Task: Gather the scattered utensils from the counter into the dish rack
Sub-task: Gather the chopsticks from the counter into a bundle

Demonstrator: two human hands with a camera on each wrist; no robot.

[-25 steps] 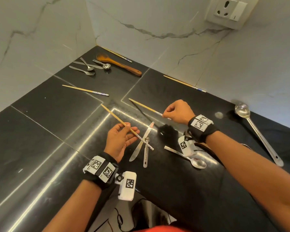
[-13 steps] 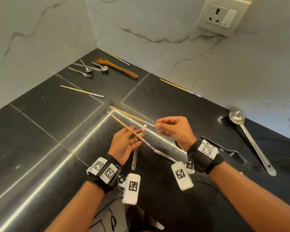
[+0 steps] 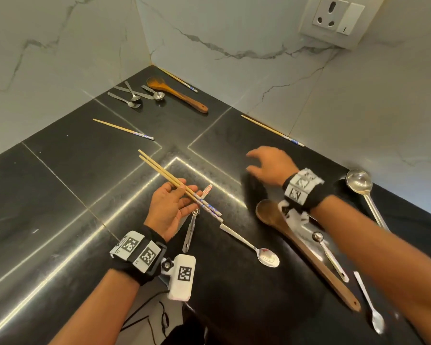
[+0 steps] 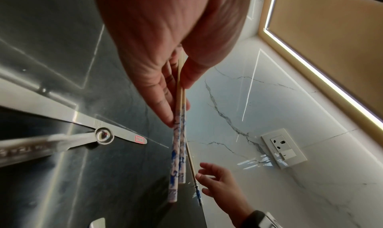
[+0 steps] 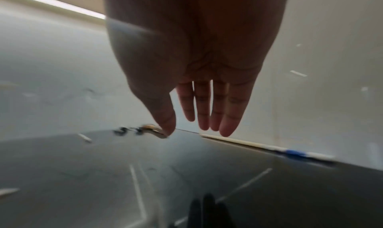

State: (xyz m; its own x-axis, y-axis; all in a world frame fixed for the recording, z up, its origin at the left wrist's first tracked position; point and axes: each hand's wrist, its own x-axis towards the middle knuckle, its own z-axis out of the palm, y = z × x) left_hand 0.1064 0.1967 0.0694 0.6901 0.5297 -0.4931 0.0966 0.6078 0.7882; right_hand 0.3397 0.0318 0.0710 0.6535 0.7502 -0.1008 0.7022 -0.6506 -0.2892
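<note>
My left hand [image 3: 174, 202] holds a pair of wooden chopsticks [image 3: 164, 174] with blue-patterned ends between thumb and fingers, palm up above the black counter [image 3: 60, 195]; the left wrist view shows the same pair of chopsticks [image 4: 178, 149] pinched. My right hand [image 3: 266, 163] hovers over the counter with fingers spread and empty, its straight fingers [image 5: 205, 110] pointing toward a chopstick [image 5: 259, 145] lying along the wall. That chopstick [image 3: 271, 130] lies at the wall's foot. No dish rack is in view.
A knife tip [image 3: 207, 190] and small measuring spoon [image 3: 190, 235] lie under my left hand. A spoon [image 3: 249, 244], wooden spoon [image 3: 304, 250], ladle [image 3: 366, 195] and more spoons lie right. Another chopstick [image 3: 122, 129], cutlery [image 3: 132, 95] and a wooden spatula [image 3: 177, 94] lie far left. A socket [image 3: 334, 18] is on the wall.
My right hand passed its chopstick to the left hand, let go and moved away to the right toward the wall. The left hand now holds two chopsticks side by side.
</note>
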